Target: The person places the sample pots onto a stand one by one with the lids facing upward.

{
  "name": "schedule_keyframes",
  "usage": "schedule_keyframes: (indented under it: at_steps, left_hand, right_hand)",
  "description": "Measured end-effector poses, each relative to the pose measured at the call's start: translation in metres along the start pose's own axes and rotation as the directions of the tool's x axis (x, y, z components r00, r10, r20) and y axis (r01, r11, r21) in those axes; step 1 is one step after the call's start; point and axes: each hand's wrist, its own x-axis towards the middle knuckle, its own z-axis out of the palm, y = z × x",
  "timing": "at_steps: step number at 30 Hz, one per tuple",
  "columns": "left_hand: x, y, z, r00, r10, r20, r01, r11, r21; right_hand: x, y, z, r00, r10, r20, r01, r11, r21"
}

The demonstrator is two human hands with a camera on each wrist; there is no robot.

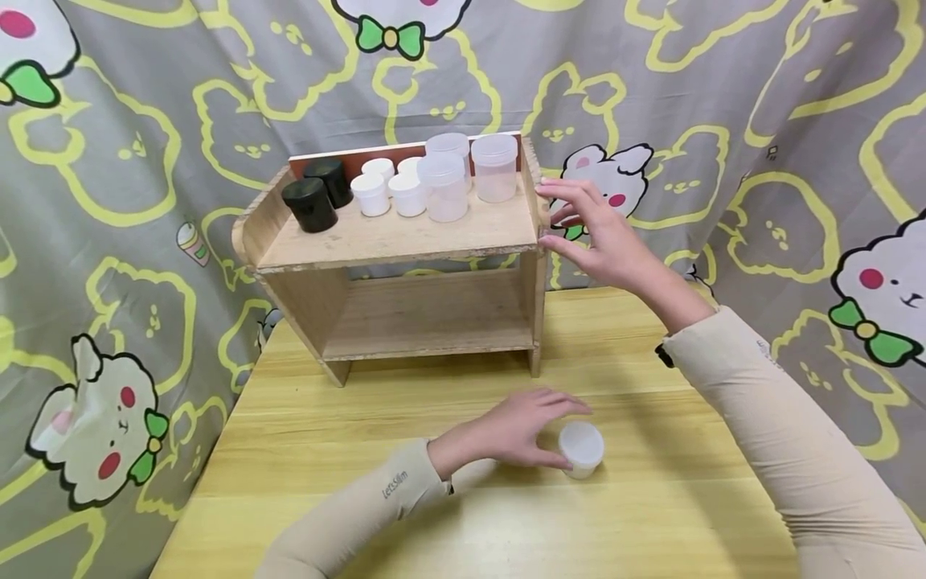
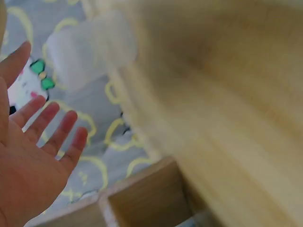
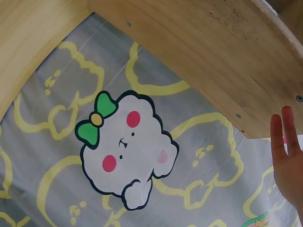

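A translucent lidded jar [image 1: 581,449] stands upright on the table. Beside it my left hand [image 1: 522,426] is spread, thumb and fingers apart on either side of the lid. The left wrist view shows the same jar [image 2: 92,49], blurred, with a gap between it and the straight fingers [image 2: 57,135]. My right hand [image 1: 600,233] is raised at the right side panel of a wooden two-tier shelf [image 1: 405,249], fingertips at the panel's edge. In the right wrist view, two straight fingers [image 3: 289,130] lie against the panel; the rest of that hand is mostly out of frame.
On the shelf's top tier stand two black jars [image 1: 309,205], several small white jars [image 1: 370,195] and three larger translucent jars [image 1: 443,189]. The lower tier [image 1: 434,314] is open at the front. A patterned curtain [image 1: 289,72] hangs behind the wooden table [image 1: 289,458].
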Motion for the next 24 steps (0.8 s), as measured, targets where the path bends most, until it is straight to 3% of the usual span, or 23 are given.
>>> schedule_keyframes:
  at_steps: [8,24]
  left_hand:
    - [0.005,0.001,0.024,0.997,-0.021,0.077,0.024,0.999,-0.036]
    - [0.006,0.004,0.027,0.997,-0.017,0.078,0.021,0.998,-0.059]
  right_hand:
    - [0.000,0.000,0.001,1.000,0.009,0.002,-0.009,1.000,-0.010]
    - [-0.001,-0.002,0.001,1.000,0.022,0.006,-0.022,1.000,0.008]
